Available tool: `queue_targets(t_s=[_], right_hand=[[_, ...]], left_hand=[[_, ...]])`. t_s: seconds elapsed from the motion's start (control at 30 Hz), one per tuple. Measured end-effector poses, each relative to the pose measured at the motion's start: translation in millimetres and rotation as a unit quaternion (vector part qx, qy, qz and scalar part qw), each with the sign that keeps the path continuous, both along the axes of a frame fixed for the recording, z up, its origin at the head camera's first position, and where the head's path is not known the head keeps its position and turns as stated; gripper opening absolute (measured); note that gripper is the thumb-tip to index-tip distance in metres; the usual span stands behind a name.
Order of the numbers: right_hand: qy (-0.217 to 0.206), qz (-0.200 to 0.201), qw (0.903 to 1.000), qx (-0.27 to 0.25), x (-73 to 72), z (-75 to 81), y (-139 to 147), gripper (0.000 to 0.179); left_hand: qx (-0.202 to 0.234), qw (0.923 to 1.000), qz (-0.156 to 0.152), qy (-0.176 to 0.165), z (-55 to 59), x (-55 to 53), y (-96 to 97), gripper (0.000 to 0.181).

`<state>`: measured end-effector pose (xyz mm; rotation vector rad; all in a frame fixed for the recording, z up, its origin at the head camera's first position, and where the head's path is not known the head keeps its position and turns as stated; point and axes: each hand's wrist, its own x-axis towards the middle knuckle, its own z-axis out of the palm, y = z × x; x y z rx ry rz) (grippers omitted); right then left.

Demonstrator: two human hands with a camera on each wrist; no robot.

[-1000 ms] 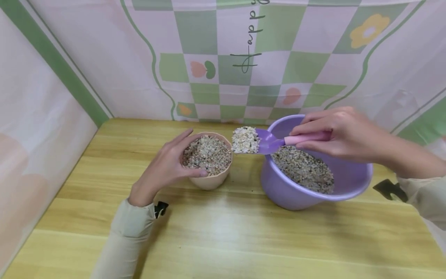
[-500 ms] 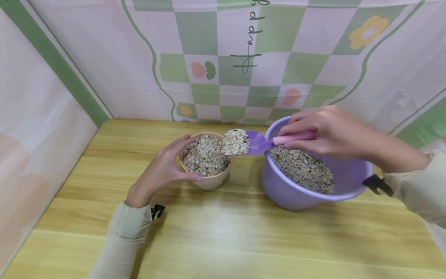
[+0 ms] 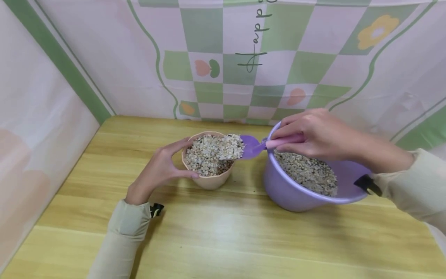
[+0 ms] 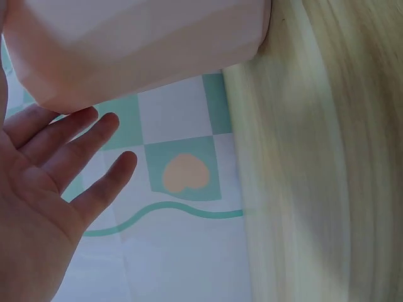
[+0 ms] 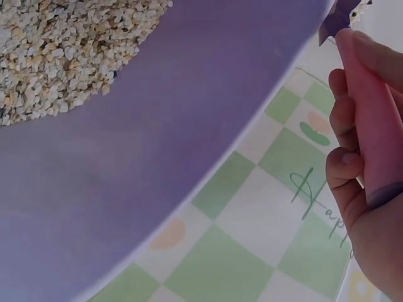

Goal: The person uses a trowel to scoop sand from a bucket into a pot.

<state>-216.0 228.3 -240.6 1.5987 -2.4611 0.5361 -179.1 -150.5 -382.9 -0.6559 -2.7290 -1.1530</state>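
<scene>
My left hand [image 3: 156, 168] spans the side of a pale peach flowerpot [image 3: 211, 182], thumb at the near rim and index finger at the far rim. In the left wrist view the other fingers [image 4: 94, 135] spread loosely under and beside the pot's wall. Small pale gravel [image 3: 203, 151] fills the pot nearly to its rim. My right hand [image 3: 318, 133] grips the pink handle [image 5: 371, 119] of a purple toy shovel [image 3: 249, 147]. The heaped blade reaches over the pot's right rim, its gravel close above or touching the gravel inside; which, I cannot tell.
Under my right hand stands a purple tub [image 3: 289, 195], part filled with gravel [image 3: 308, 174]. Both containers are on a wooden table [image 3: 223, 240]. A checked cloth [image 3: 237, 93] hangs behind it, with another cloth wall at left.
The loaded shovel has moved left and slightly down, from between the tub and pot to over the pot's right side. My left hand stays at the pot. The head view has shifted slightly.
</scene>
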Motion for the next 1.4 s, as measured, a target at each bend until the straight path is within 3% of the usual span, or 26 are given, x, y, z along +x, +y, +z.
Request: queue_targets(t_s=[0.23, 0.7, 1.4], right_hand=[[0.01, -0.012, 0.9997, 0.019, 0.4, -2.8, -8.5, 0.023], [-0.01, -0.054, 0.995, 0.083, 4.5, -0.2, -29.0, 0.012], [0.049, -0.065, 0.992, 0.097, 5.8, -0.3, -54.6, 0.008]], left_hand=[[0.006, 1.0, -0.002, 0.007, -1.5, -0.9, -0.6, 0.097], [0.007, 0.9999, 0.0, 0.008, -2.8, -2.7, -0.3, 0.097], [0.006, 0.9999, 0.009, 0.003, -3.1, -0.2, 0.1, 0.099]])
